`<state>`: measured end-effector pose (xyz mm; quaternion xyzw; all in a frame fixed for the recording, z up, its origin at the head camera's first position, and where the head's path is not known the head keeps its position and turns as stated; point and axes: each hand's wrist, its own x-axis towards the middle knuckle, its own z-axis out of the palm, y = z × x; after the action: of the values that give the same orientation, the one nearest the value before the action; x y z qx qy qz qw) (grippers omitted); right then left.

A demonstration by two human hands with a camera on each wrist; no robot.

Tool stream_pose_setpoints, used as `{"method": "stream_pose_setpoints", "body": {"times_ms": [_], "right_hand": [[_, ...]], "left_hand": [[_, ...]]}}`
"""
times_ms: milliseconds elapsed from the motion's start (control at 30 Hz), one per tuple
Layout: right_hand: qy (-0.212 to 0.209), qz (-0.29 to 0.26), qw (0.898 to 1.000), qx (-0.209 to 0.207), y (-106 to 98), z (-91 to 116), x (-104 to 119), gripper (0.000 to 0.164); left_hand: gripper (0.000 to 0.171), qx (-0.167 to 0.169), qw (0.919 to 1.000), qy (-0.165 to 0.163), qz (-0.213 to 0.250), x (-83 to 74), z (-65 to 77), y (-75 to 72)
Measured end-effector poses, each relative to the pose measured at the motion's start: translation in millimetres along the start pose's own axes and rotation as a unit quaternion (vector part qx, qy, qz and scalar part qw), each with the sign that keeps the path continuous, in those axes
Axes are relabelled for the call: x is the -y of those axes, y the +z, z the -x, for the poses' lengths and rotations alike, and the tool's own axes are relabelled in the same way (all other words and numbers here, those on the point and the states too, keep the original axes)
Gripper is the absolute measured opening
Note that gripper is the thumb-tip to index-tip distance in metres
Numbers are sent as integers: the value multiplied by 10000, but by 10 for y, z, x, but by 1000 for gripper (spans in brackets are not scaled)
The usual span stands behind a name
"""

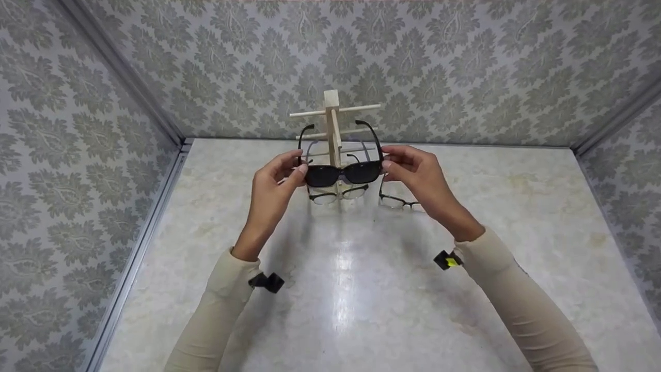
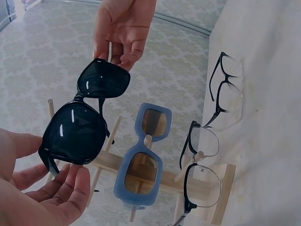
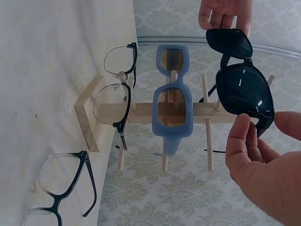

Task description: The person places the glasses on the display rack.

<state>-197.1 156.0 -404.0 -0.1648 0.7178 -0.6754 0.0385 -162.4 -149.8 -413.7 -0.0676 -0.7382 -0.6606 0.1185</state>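
Black sunglasses (image 1: pixel 324 176) with dark lenses are held up in front of a wooden glasses stand (image 1: pixel 331 99), temples spread back toward it. My left hand (image 1: pixel 272 187) pinches them by the hinge on the left, thumb in front. On the opposite side my right hand (image 1: pixel 424 178) pinches the other hinge the same way. Blue-framed sunglasses (image 3: pixel 174 130) with brown lenses hang on the stand's middle level. Clear glasses with black upper rims (image 3: pixel 121 123) sit on its lowest level. Whether the held pair touches a peg cannot be told.
A second pair of clear, dark-framed glasses (image 1: pixel 395 199) rests on the marbled table (image 1: pixel 341 310), right of the stand and below my right hand. Thin wooden pegs (image 1: pixel 364 108) stick out from the stand's sides. Patterned wall panels (image 1: pixel 413 62) enclose the back and sides.
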Motion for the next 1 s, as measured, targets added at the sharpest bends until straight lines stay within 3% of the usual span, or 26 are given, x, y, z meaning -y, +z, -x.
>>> {"method": "stream_pose_setpoints", "body": {"times_ms": [333, 667, 1000], "right_hand": [[194, -16, 9998, 8, -4, -144, -32, 40], [255, -36, 9997, -15, 11, -254, -89, 42], [272, -245, 9993, -71, 15, -319, -144, 39]], "left_hand": [[38, 41, 9998, -38, -166, 6, -136, -26], [38, 76, 9996, -279, -1, 83, -265, -40], [37, 25, 9995, -325, 21, 136, -314, -27]]}}
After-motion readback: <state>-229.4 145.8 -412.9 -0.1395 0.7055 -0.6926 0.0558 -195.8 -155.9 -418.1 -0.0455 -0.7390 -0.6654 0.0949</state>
